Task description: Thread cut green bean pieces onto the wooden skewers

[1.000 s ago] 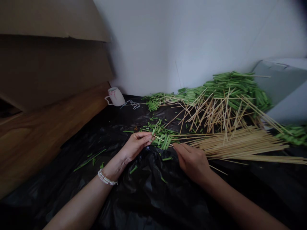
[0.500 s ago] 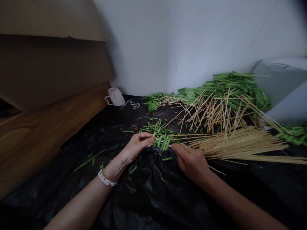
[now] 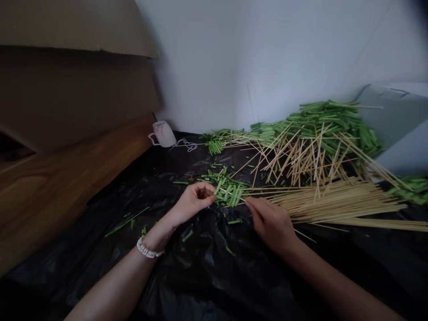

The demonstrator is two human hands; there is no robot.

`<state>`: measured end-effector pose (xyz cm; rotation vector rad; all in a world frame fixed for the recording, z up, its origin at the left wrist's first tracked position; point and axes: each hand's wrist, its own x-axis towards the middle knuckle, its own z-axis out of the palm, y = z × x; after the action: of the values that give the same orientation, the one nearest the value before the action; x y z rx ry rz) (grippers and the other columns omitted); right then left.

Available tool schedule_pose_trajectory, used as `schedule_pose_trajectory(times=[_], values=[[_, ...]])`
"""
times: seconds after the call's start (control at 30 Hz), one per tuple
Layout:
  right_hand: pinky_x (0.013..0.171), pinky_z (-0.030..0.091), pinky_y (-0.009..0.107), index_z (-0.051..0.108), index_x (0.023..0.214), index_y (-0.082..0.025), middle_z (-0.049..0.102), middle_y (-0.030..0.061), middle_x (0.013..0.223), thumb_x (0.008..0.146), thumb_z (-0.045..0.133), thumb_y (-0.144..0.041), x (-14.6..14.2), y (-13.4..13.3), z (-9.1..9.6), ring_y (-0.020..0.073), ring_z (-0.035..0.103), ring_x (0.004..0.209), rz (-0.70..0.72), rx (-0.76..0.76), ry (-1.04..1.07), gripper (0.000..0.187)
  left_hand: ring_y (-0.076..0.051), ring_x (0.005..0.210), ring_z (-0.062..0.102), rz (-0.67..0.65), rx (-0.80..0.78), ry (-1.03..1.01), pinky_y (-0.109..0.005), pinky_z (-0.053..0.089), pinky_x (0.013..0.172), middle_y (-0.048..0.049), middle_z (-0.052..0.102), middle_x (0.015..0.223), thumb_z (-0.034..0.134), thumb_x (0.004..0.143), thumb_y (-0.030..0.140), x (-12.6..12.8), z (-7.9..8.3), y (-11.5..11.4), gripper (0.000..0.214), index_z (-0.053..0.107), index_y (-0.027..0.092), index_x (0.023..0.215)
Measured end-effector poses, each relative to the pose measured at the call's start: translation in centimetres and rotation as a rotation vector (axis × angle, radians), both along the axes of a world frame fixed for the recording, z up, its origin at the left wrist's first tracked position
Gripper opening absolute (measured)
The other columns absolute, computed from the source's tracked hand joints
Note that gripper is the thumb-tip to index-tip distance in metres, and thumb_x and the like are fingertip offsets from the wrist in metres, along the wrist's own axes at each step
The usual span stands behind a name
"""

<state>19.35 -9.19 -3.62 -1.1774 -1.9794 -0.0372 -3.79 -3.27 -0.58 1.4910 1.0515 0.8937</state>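
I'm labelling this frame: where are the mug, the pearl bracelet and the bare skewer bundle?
mug (image 3: 162, 133), head view, on its white side.
pearl bracelet (image 3: 147, 249), head view, on beads at the left wrist.
bare skewer bundle (image 3: 341, 203), head view, mid-length of the sticks.

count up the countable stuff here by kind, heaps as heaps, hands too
hands: 2, left hand, right hand
mug: 1
bracelet: 1
cardboard box: 1
heaps of bare wooden sticks: 1
heaps of green stems: 1
small piles of cut green pieces: 1
total: 8
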Motion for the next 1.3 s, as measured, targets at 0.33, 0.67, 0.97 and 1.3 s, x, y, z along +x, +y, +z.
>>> schedule_pose_trajectory(times=[0.33, 0.67, 0.97, 1.3], values=[[0.081, 0.051, 0.028, 0.066, 0.105, -0.018, 0.073, 0.0059, 0.098, 0.094, 0.05, -0.017, 0.1, 0.2, 0.2, 0.0169, 0.069, 0.086, -0.069, 0.015, 0.036, 0.02, -0.006, 0.057, 0.046, -0.042, -0.19, -0.332, -0.02, 0.038, 0.058, 0.0035, 0.054, 0.067, 0.074, 0.072, 0.019, -0.8, 0.6, -0.1, 0.029, 0.066, 0.016, 0.099], [0.077, 0.051, 0.027, 0.066, 0.102, -0.016, 0.073, 0.0069, 0.095, 0.093, 0.049, -0.017, 0.9, 1.0, 0.3, 0.0177, 0.069, 0.086, -0.107, 0.042, 0.067, 0.019, -0.014, 0.073, 0.054, 0.191, 0.092, -0.015, -0.026, 0.041, 0.069, -0.0045, 0.063, 0.079, 0.07, 0.075, 0.03, -0.7, 0.1, 0.5, 0.014, 0.074, 0.017, 0.074], [0.064, 0.044, 0.023, 0.068, 0.1, -0.016, 0.068, 0.0032, 0.074, 0.091, 0.048, -0.012, -0.1, -0.3, 0.5, 0.0137, 0.064, 0.068, -0.045, 0.104, -0.13, 0.022, -0.014, 0.07, 0.056, 0.221, 0.053, -0.064, -0.026, 0.042, 0.067, -0.0054, 0.071, 0.081, 0.074, 0.075, 0.041, -0.2, -0.1, 0.0, 0.027, 0.078, 0.019, 0.091], [0.058, 0.041, 0.025, 0.066, 0.102, -0.015, 0.065, 0.0024, 0.071, 0.09, 0.045, -0.01, -0.2, -0.6, 0.8, 0.0136, 0.061, 0.064, 0.021, 0.051, -0.188, 0.025, -0.007, 0.061, 0.053, 0.145, -0.262, -0.295, -0.02, 0.038, 0.06, -0.0021, 0.07, 0.071, 0.088, 0.058, 0.032, 0.3, -0.2, -0.3, 0.026, 0.078, 0.018, 0.078]])
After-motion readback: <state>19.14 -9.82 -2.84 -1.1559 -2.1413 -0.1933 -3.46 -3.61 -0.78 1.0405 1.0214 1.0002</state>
